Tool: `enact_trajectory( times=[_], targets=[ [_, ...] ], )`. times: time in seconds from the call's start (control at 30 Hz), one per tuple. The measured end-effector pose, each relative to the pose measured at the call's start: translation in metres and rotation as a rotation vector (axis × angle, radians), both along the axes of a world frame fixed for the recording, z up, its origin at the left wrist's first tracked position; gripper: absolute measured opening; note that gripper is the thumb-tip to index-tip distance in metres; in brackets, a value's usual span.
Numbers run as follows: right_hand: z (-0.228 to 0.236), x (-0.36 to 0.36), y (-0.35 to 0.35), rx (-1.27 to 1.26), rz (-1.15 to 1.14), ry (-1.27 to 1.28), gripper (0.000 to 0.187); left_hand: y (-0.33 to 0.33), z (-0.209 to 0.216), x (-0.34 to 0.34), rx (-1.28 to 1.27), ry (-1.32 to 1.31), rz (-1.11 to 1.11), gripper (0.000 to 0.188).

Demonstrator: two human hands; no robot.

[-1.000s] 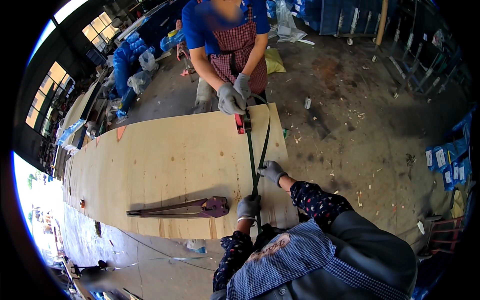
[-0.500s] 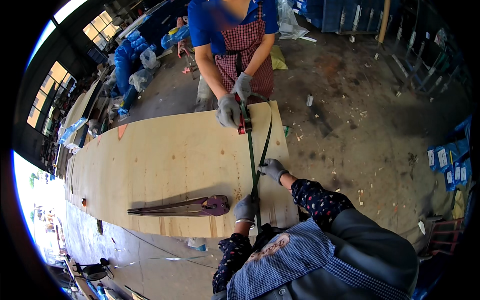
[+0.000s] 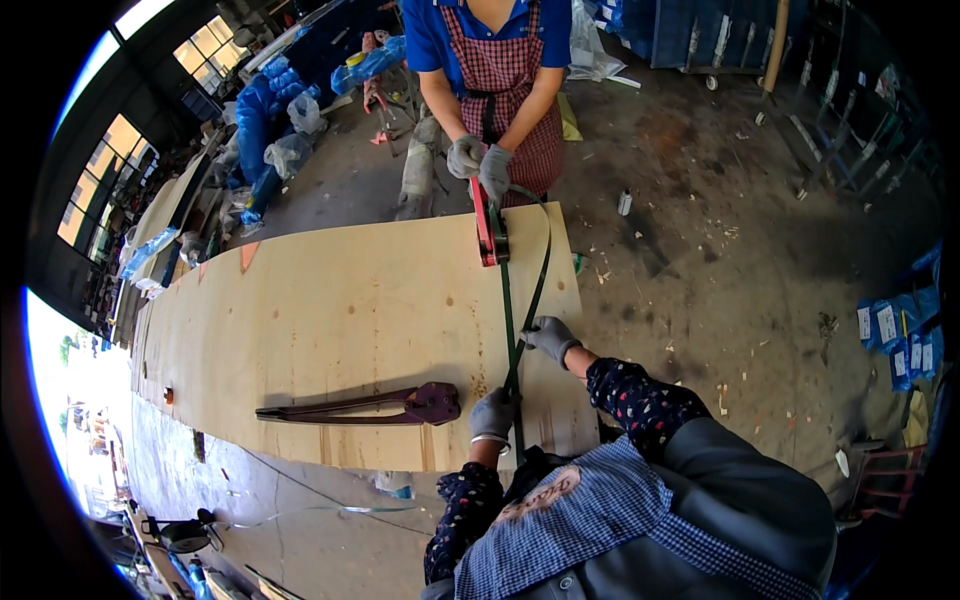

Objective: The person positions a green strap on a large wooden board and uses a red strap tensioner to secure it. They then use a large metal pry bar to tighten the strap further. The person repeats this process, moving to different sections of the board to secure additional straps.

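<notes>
A dark green strap point(image 3: 506, 300) runs over the end of a wooden board point(image 3: 340, 300). My left hand point(image 3: 492, 414), in a grey glove, is closed on the strap near the board's front edge. My right hand point(image 3: 549, 339), gloved too, grips the strap's looped length a little farther out. At the far edge a co-worker's gloved hands point(image 3: 480, 168) hold the raised red handle of a strap tensioner point(image 3: 490, 235), which sits on the strap. Left of my left hand a long-handled purple strap sealer point(image 3: 432, 403) lies on the board.
A co-worker in a checked apron point(image 3: 500, 110) stands across the board. Blue plastic bundles point(image 3: 255, 130) and stacked boards point(image 3: 165, 220) are at the far left. A small can point(image 3: 625, 203) stands on the littered floor to the right, with blue packages point(image 3: 902, 325) beyond.
The co-worker has pulled the tensioner's red handle up and back, toward the body. Both my hands stay on the strap, nearly in place.
</notes>
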State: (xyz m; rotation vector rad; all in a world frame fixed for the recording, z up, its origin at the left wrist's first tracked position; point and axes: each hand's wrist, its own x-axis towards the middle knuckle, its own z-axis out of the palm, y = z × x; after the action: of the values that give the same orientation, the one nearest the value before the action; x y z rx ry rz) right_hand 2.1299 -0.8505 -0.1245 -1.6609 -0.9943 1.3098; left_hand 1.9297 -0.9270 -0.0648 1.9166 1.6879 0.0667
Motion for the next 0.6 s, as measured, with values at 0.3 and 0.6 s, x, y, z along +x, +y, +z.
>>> enact_trajectory(
  times=[0.3, 0.6],
  targets=[
    [0.005, -0.002, -0.003, -0.004, 0.004, -0.011, 0.024, -0.002, 0.001, -0.002, 0.019, -0.007, 0.012, 0.038],
    [0.003, -0.004, -0.006, 0.012, 0.009, 0.004, 0.024, -0.004, -0.007, -0.004, 0.045, -0.003, 0.001, 0.038]
  ],
)
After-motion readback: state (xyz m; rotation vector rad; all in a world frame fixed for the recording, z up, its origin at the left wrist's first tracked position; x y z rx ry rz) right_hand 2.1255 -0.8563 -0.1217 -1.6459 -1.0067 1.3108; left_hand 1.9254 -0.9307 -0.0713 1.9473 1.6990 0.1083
